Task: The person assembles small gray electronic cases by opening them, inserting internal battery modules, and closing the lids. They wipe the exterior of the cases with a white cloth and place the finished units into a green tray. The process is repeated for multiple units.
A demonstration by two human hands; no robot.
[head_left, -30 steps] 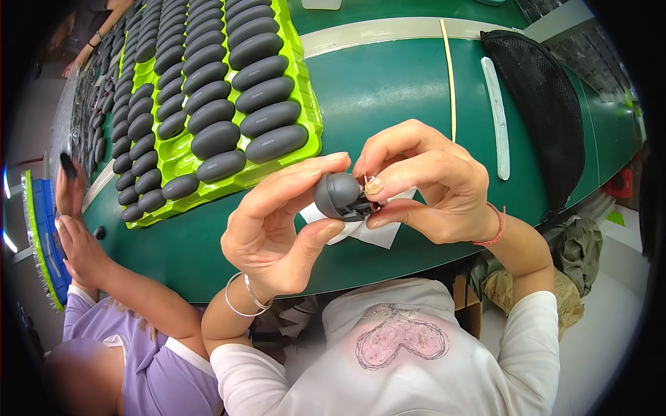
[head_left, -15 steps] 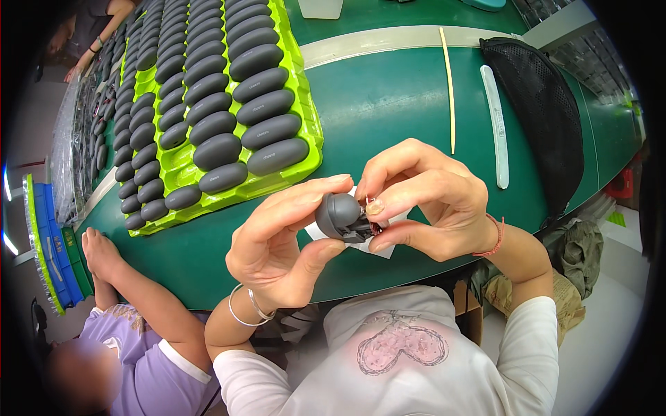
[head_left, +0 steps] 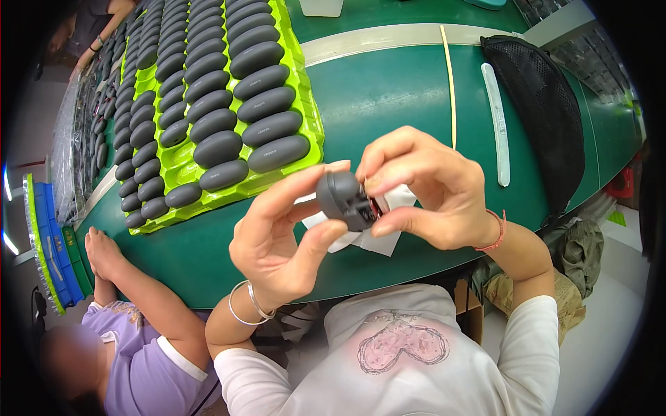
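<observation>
Above the near edge of the green table I hold a rounded dark grey device [head_left: 338, 200], its insides exposed on the right with something reddish showing. My left hand [head_left: 274, 239] pinches its smooth domed shell between thumb and fingers. At the exposed side my right hand [head_left: 440, 197] is closed, thumb below and fingertips above, pressing on the device; the small parts under these fingertips are mostly hidden. Beneath the device lies a piece of white paper [head_left: 383, 241]. To the left, a lime-green tray [head_left: 316, 139] carries rows of dark grey oval shells [head_left: 279, 153].
A thin pale stick [head_left: 449, 90], a flat whitish strip [head_left: 495, 125] and a black mesh pouch [head_left: 538, 118] lie to the right. Blue crates [head_left: 59, 260] stand at the far left. A co-worker's hands [head_left: 104, 253] rest at the table's left edge; another person's arm shows top left.
Both my hands have lifted slightly with the device, which has turned a little. My right fingertips have shifted on its exposed side.
</observation>
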